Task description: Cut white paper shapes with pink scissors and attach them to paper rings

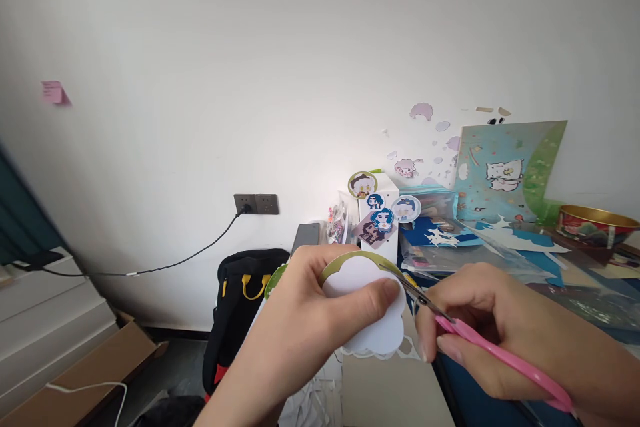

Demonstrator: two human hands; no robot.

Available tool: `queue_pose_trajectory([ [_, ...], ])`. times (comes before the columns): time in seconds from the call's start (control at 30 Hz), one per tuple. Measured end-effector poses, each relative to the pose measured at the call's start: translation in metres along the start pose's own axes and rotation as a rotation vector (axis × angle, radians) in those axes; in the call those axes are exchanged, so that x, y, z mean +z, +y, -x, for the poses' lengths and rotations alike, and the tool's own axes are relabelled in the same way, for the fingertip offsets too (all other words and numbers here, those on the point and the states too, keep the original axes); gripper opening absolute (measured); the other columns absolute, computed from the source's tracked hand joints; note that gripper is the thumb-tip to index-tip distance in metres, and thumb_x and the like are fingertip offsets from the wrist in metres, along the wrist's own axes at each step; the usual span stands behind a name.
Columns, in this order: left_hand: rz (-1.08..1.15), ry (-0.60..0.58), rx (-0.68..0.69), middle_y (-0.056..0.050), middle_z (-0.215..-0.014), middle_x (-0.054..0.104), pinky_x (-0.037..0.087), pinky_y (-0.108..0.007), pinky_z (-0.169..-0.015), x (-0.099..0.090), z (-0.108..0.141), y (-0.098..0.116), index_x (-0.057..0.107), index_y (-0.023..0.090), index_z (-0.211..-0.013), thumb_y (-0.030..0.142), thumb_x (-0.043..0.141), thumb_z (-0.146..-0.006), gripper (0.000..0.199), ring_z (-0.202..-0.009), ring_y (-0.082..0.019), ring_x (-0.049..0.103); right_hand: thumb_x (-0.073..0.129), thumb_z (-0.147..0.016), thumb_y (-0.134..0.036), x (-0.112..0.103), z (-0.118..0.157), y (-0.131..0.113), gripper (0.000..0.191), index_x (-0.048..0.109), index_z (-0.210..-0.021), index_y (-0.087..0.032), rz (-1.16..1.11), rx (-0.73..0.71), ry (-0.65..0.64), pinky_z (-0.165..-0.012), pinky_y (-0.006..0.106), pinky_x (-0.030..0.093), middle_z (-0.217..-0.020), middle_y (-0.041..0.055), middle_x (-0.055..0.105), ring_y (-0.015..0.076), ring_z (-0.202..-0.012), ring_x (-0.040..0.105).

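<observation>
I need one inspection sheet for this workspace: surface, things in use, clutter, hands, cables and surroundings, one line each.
Surface: greyish board below the hands; full extent hidden.
Things in use: white scalloped paper, green-edged paper behind it, pink-handled scissors.
Clutter: paper scraps, clear bags and a red tin towards the right.
Hands: left hand grips the paper; right hand holds the scissors, blades at the paper's edge.
Cables: black cable plugged into a wall socket; none seen touching the hands.
Surroundings: white wall, black bag.
</observation>
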State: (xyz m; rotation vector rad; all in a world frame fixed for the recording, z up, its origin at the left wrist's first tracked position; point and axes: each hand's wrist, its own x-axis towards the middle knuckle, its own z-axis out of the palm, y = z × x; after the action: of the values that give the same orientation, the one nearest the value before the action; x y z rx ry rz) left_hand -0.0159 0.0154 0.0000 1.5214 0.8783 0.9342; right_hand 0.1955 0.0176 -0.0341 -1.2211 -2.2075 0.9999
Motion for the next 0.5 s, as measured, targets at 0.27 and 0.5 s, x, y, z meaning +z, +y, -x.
queue_pose_trajectory([
  [0.27,-0.035,0.004,-0.025,0.002,-0.053,0.054,0.033,-0.014,-0.041,-0.002,0.000,0.000,0.064,0.014,-0.064,0.033,0.067,-0.075,0.022,-0.045,-0.006,0.044,0.058,-0.068,-0.011,0.000,0.001,0.007,0.014,0.066,-0.072,-0.022,-0.039,0.038,-0.005,-0.044,0.023,0.022,-0.054,-0.0069,0.039,0.0086,-0.049,0.032],
  [0.5,-0.077,0.011,-0.049,0.003,-0.053,0.053,0.033,-0.014,-0.042,-0.003,-0.001,0.001,0.064,0.014,-0.065,0.034,0.068,-0.074,0.022,-0.045,-0.005,0.042,0.056,-0.061,-0.002,-0.002,0.003,-0.004,0.025,0.068,-0.073,-0.021,-0.071,0.070,-0.023,-0.044,0.022,0.020,-0.054,-0.0069,0.038,0.0081,-0.050,0.030],
])
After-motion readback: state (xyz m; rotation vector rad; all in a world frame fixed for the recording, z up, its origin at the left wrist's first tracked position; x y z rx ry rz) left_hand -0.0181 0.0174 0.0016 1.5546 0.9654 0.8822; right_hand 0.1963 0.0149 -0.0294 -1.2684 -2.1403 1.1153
